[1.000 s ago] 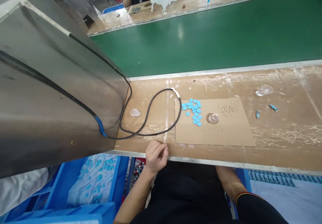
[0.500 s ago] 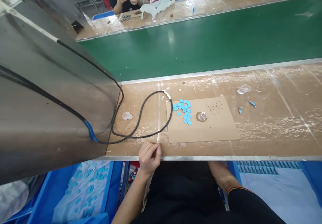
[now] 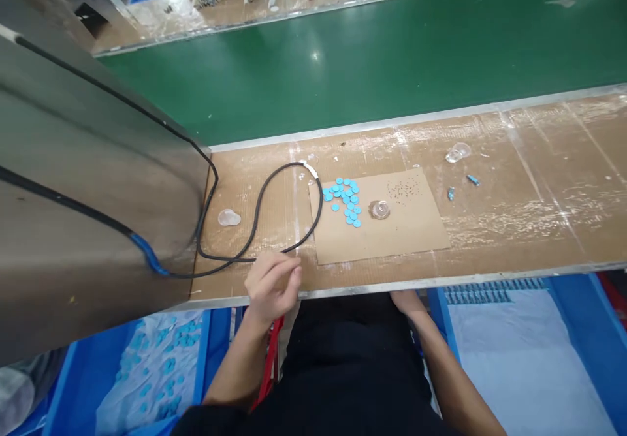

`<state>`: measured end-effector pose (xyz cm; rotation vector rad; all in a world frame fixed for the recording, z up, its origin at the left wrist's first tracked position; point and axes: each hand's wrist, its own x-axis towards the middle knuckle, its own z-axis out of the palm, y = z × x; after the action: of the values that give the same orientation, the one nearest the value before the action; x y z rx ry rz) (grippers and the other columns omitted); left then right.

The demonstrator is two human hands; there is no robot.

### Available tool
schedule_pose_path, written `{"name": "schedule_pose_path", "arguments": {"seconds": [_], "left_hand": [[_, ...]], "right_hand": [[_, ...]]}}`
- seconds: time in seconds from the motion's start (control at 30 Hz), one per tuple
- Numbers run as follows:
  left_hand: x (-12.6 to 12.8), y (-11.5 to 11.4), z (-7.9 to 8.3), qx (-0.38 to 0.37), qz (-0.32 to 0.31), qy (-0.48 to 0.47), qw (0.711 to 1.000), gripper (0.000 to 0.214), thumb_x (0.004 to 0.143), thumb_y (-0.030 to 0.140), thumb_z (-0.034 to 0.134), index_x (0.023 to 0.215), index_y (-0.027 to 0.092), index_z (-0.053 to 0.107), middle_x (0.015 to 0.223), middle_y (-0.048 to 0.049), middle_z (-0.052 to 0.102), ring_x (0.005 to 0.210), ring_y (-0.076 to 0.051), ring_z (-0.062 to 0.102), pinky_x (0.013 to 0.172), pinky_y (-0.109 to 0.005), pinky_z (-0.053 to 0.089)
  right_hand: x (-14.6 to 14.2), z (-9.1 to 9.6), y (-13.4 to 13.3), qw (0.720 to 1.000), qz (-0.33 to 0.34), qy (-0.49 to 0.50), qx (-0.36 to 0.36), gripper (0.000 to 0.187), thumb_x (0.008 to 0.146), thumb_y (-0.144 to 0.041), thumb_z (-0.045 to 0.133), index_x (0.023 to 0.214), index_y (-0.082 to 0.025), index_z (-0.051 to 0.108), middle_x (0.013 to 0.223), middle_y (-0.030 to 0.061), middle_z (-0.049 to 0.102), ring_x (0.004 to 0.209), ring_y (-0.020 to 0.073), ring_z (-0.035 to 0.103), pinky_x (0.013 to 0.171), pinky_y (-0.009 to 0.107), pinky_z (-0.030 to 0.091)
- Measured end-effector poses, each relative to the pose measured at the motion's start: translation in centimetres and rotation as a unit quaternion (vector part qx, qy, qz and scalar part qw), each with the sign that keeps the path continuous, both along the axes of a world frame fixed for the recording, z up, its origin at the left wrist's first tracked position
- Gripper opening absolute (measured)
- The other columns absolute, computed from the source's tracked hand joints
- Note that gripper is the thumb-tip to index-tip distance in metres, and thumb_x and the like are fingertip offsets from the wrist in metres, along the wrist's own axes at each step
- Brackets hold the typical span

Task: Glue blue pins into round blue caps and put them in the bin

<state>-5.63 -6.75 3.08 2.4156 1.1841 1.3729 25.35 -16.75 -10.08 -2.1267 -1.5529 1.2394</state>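
My left hand [image 3: 272, 285] rests on the near metal edge of the brown bench, fingers curled together and nothing visible in them, just below the looped black cable [image 3: 274, 214]. My right hand [image 3: 404, 300] is under the bench edge; only its base shows and its fingers are hidden. On a cardboard sheet [image 3: 392, 233] ahead lie several small blue discs [image 3: 343, 200], a small clear round piece [image 3: 380, 210] and a scatter of tiny dark parts [image 3: 404, 189].
A big grey metal housing [image 3: 83, 181] fills the left. The green conveyor belt [image 3: 372, 57] runs behind the bench, with another person's arm at the far side. A clear piece [image 3: 228, 217], a clear cup [image 3: 457, 153], blue bits [image 3: 472, 179]. Blue bins [image 3: 147, 371] stand below.
The view has tilted down and shifted, so the bench sits higher in the picture. My left hand has stayed at the near edge; my right wrist now shows under the bench.
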Motion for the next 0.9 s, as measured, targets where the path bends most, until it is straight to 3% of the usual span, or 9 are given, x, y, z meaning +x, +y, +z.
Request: {"name": "schedule_pose_path", "arguments": {"seconds": [0.13, 0.17, 0.23, 0.3, 0.37, 0.47, 0.53, 0.73, 0.9], "left_hand": [[1.1, 4.3, 2.2, -0.060, -0.063, 0.105, 0.991, 0.013, 0.101, 0.024, 0.062, 0.106, 0.021, 0.074, 0.093, -0.0044, 0.075, 0.087, -0.018, 0.070, 0.080, -0.033, 0.055], [1.6, 5.6, 2.3, -0.084, -0.075, 0.148, 0.983, 0.018, 0.103, 0.027, 0.059, 0.109, 0.020, 0.075, 0.098, -0.0057, 0.075, 0.092, -0.019, 0.070, 0.084, -0.035, 0.055], [3.0, 8.0, 1.9, -0.137, -0.102, 0.242, 0.955, 0.023, 0.103, 0.029, 0.058, 0.117, 0.021, 0.075, 0.106, -0.0076, 0.075, 0.099, -0.023, 0.069, 0.087, -0.038, 0.052], [4.5, 9.9, 1.0, -0.167, -0.113, 0.307, 0.930, 0.025, 0.102, 0.026, 0.058, 0.118, 0.019, 0.075, 0.110, -0.0100, 0.074, 0.104, -0.026, 0.067, 0.090, -0.040, 0.050], [5.7, 10.9, 0.0, -0.180, -0.120, 0.327, 0.920, 0.027, 0.103, 0.023, 0.054, 0.120, 0.018, 0.075, 0.113, -0.0115, 0.072, 0.106, -0.026, 0.067, 0.091, -0.040, 0.049], [6.8, 11.1, -1.3, -0.178, -0.112, 0.319, 0.924, 0.032, 0.106, 0.021, 0.048, 0.126, 0.016, 0.073, 0.118, -0.0130, 0.070, 0.106, -0.025, 0.066, 0.091, -0.039, 0.048], [7.0, 10.8, -2.0, -0.176, -0.099, 0.314, 0.928, 0.035, 0.108, 0.022, 0.045, 0.130, 0.016, 0.071, 0.121, -0.0140, 0.069, 0.109, -0.026, 0.065, 0.093, -0.040, 0.047], [7.0, 10.7, -3.4, -0.201, -0.083, 0.291, 0.932, 0.032, 0.109, 0.021, 0.047, 0.123, 0.021, 0.076, 0.122, -0.0121, 0.068, 0.118, -0.027, 0.061, 0.099, -0.043, 0.042], [6.8, 11.0, -3.8, -0.233, -0.084, 0.255, 0.935, 0.030, 0.109, 0.024, 0.050, 0.117, 0.021, 0.078, 0.116, -0.0109, 0.069, 0.118, -0.028, 0.059, 0.098, -0.044, 0.041]], "right_hand": [[3.3, 7.2, -4.7, 0.987, 0.133, 0.052, -0.074, 0.030, 0.099, -0.054, 0.061, 0.091, -0.027, 0.074, 0.079, 0.0012, 0.073, 0.075, 0.0212, 0.071, 0.079, 0.036, 0.059], [4.3, 9.3, -5.0, 0.974, 0.197, 0.096, -0.051, 0.030, 0.101, -0.055, 0.059, 0.100, -0.030, 0.076, 0.083, 0.0010, 0.076, 0.077, 0.0207, 0.072, 0.075, 0.033, 0.058], [6.6, 12.6, -3.7, 0.970, 0.191, 0.109, 0.103, 0.031, 0.104, -0.051, 0.055, 0.111, -0.031, 0.077, 0.098, 0.0040, 0.080, 0.085, 0.0207, 0.074, 0.076, 0.032, 0.058], [8.9, 13.8, 0.2, 0.950, 0.035, -0.001, 0.309, 0.026, 0.101, -0.047, 0.061, 0.096, -0.028, 0.077, 0.085, 0.0041, 0.077, 0.075, 0.0192, 0.069, 0.068, 0.030, 0.053], [10.9, 13.0, 5.7, 0.881, -0.158, -0.153, 0.419, 0.024, 0.094, -0.044, 0.069, 0.080, -0.025, 0.073, 0.072, 0.0041, 0.070, 0.064, 0.0172, 0.059, 0.063, 0.030, 0.045], [13.2, 10.3, 13.2, 0.851, -0.212, -0.203, 0.435, 0.024, 0.082, -0.040, 0.077, 0.068, -0.023, 0.068, 0.060, -0.0004, 0.055, 0.058, 0.0138, 0.036, 0.065, 0.032, 0.035], [13.9, 8.6, 15.9, 0.853, -0.212, -0.219, 0.424, 0.034, 0.073, -0.043, 0.084, 0.057, -0.025, 0.059, 0.054, -0.0063, 0.040, 0.059, 0.0126, 0.021, 0.064, 0.033, 0.028], [14.6, 6.5, 16.5, 0.864, -0.206, -0.241, 0.390, 0.040, 0.074, -0.035, 0.081, 0.052, -0.029, 0.048, 0.055, -0.0076, 0.026, 0.064, 0.0156, 0.012, 0.069, 0.037, 0.024], [13.6, 8.4, 16.2, 0.857, -0.198, -0.228, 0.419, 0.020, 0.082, -0.030, 0.073, 0.073, -0.026, 0.057, 0.075, 0.0038, 0.054, 0.072, 0.0188, 0.040, 0.078, 0.040, 0.036]]}}
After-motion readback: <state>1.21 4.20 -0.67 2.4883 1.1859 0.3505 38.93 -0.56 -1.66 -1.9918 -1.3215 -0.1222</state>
